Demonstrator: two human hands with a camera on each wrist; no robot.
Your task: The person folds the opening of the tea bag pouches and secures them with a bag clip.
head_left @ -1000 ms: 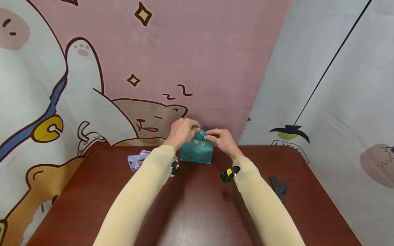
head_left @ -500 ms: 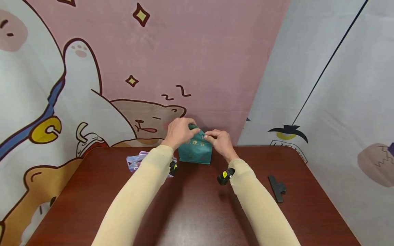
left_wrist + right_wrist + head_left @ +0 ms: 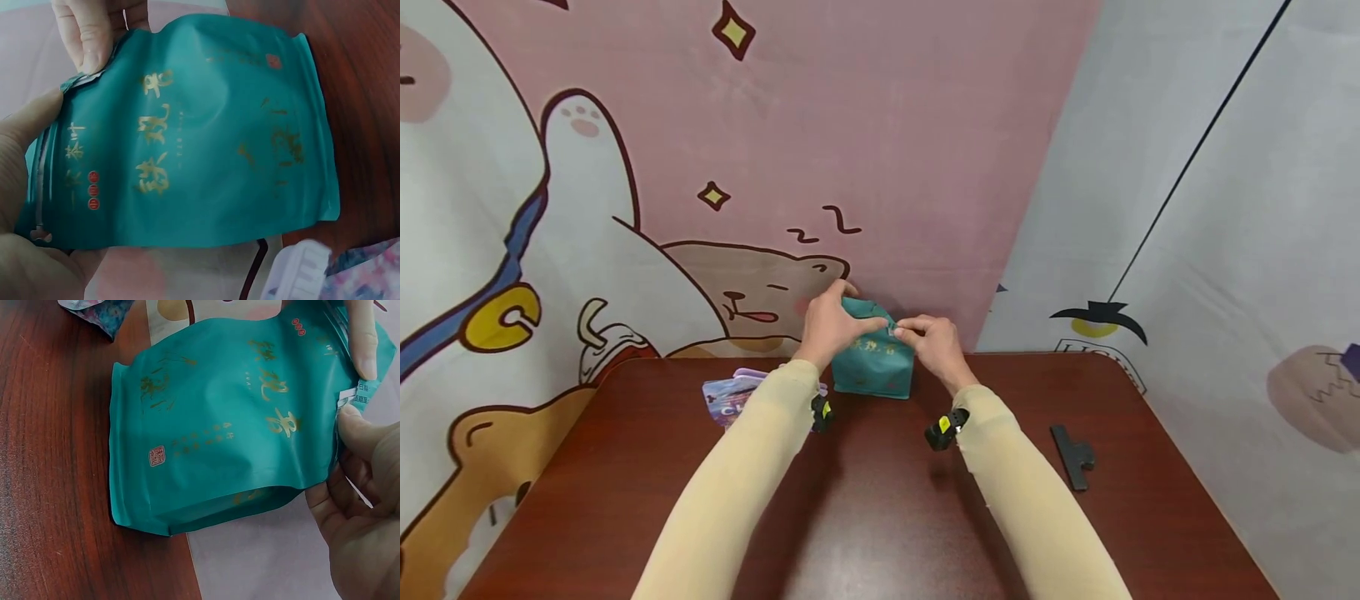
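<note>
A teal tea pouch [image 3: 871, 371] with gold characters stands upright at the table's back edge. Its front panel fills much of both wrist views. My left hand [image 3: 831, 327] grips the top of the pouch, thumb [image 3: 37, 115] laid along the front near the zip strip and the other fingers behind, mostly hidden. At the opposite top corner, my right hand [image 3: 938, 343] pinches the folded edge between thumb and fingers; a small whitish tab [image 3: 347, 395] shows there. The two hands are close together along the upper edge.
A colourful patterned packet [image 3: 724, 402] and a lilac plastic piece [image 3: 299, 270] lie left of the pouch, partly behind the left sleeve. A black clip [image 3: 1075, 457] lies on the right of the brown table [image 3: 880, 517]. A cartoon-printed cloth [image 3: 925, 167] hangs behind.
My left hand has shifted, its thumb now stretched along the pouch's top towards the right hand, baring more of the top. The right hand keeps its pinch. The view has turned slightly right.
</note>
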